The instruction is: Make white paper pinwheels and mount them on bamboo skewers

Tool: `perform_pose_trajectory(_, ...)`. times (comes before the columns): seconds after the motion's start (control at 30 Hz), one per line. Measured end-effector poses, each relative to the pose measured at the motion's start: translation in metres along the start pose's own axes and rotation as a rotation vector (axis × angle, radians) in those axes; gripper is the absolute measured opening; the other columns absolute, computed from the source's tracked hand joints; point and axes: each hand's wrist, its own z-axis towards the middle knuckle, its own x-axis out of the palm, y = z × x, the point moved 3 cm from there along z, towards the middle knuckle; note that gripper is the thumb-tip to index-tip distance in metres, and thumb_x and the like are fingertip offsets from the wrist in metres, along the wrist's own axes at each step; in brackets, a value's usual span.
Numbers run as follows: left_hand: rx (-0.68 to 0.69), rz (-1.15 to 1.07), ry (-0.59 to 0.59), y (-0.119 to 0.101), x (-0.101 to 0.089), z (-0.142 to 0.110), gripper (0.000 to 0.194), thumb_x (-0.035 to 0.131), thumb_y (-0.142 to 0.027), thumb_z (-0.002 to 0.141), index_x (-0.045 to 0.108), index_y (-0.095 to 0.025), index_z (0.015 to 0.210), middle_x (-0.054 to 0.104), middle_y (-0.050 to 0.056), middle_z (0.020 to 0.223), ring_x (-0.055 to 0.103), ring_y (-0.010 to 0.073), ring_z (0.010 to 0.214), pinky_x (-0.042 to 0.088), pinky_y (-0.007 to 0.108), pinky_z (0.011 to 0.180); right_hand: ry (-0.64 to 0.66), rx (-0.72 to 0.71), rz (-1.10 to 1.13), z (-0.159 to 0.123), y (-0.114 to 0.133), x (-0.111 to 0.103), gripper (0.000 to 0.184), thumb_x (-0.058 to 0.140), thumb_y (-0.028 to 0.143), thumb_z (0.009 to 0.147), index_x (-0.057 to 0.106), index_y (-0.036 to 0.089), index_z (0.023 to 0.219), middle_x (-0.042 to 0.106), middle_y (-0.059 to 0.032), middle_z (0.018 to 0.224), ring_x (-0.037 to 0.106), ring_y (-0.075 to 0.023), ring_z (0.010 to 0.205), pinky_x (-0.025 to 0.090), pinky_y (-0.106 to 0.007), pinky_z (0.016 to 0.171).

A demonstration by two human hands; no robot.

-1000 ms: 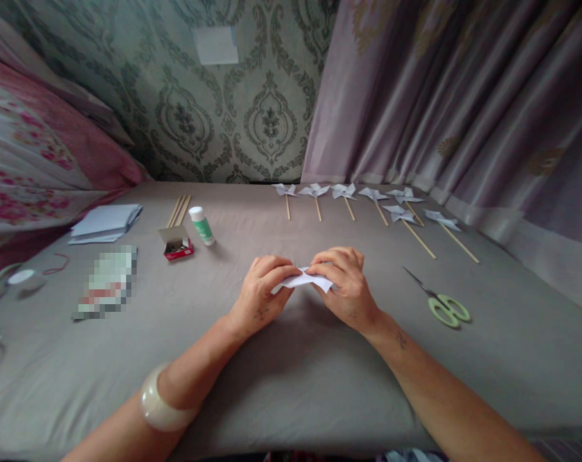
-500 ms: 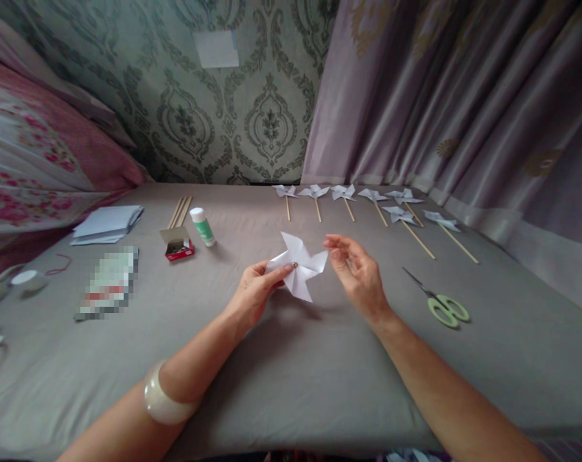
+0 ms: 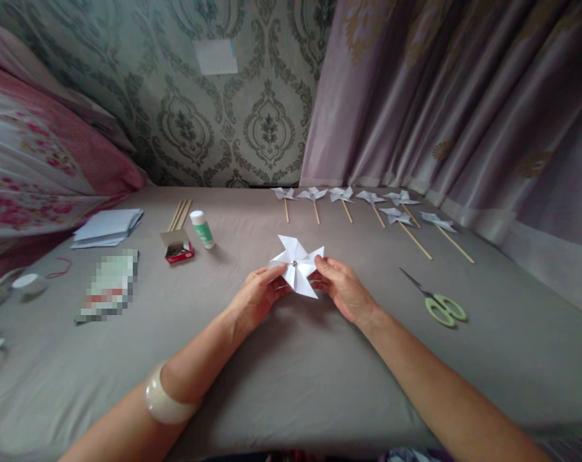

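Observation:
A white paper pinwheel [image 3: 300, 273] with a small metal pin at its centre is held above the cloth. My left hand [image 3: 255, 296] pinches its left side, thumb on top and fingers beneath. From the right, my right hand [image 3: 344, 289] grips the right blade, its thumb on the paper and its other fingers curled partly behind. No stick shows on this pinwheel. Beyond it lie several finished-looking paper pinwheels on wooden sticks [image 3: 341, 196]. To the right of my right hand rest green-handled scissors [image 3: 442, 309].
On the left stand a glue stick [image 3: 203, 230] and an open red box of small metal pieces [image 3: 179, 252], with several wooden sticks [image 3: 179, 215] behind it. Farther left are stacked white paper [image 3: 108, 228], a blurred packet [image 3: 108, 285] and a white round object [image 3: 29, 284].
My right hand has moved left and closed on the pinwheel's right blade; before, it hovered beside it. My left hand keeps its hold, and the pinwheel is turned slightly.

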Motion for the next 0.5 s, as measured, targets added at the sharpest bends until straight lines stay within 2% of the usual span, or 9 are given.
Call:
perform_pose_trajectory(0.17,-0.007,0.017,0.026,0.001,0.000,-0.001,0.017,0.074,-0.025,0.064,0.069,-0.013,0.074,0.067,0.006,0.077,0.059,0.0125,0.066,0.048,0.025,0.064,0.010,-0.022,0.029,-0.001,-0.003,0.003,0.033,0.078,0.042,0.059,0.067,0.018,0.078,0.068,-0.0021,0.074,0.058,-0.0133,0.065,0.044,-0.028,0.065)
perform_pose_trajectory(0.37,0.032,0.058,0.040,-0.002,0.000,0.000,0.016,0.071,-0.021,0.062,0.069,-0.014,0.076,0.068,0.005,0.082,0.060,0.0135,0.072,0.048,0.023,0.064,-0.009,-0.064,-0.001,0.005,-0.005,-0.004,0.030,0.077,0.041,0.061,0.068,0.018,0.078,0.069,-0.0018,0.072,0.060,-0.0137,0.063,0.046,-0.029,0.066)
perform_pose_trajectory(0.43,0.065,0.103,0.013,-0.005,-0.004,0.002,0.020,0.070,-0.020,0.059,0.069,-0.013,0.077,0.068,0.006,0.081,0.061,0.0142,0.071,0.048,0.024,0.065,-0.013,-0.064,-0.032,0.009,-0.005,-0.009,0.029,0.077,0.040,0.061,0.068,0.018,0.077,0.069,-0.0016,0.070,0.060,-0.0139,0.061,0.047,-0.029,0.065)
perform_pose_trajectory(0.5,0.136,0.180,-0.064,-0.010,-0.010,0.004,0.022,0.070,-0.021,0.057,0.069,-0.011,0.077,0.068,0.007,0.078,0.061,0.0144,0.071,0.047,0.024,0.065,-0.017,-0.054,-0.083,0.014,-0.006,-0.016,0.028,0.078,0.036,0.058,0.068,0.018,0.077,0.070,-0.0023,0.070,0.062,-0.0149,0.062,0.048,-0.029,0.064)
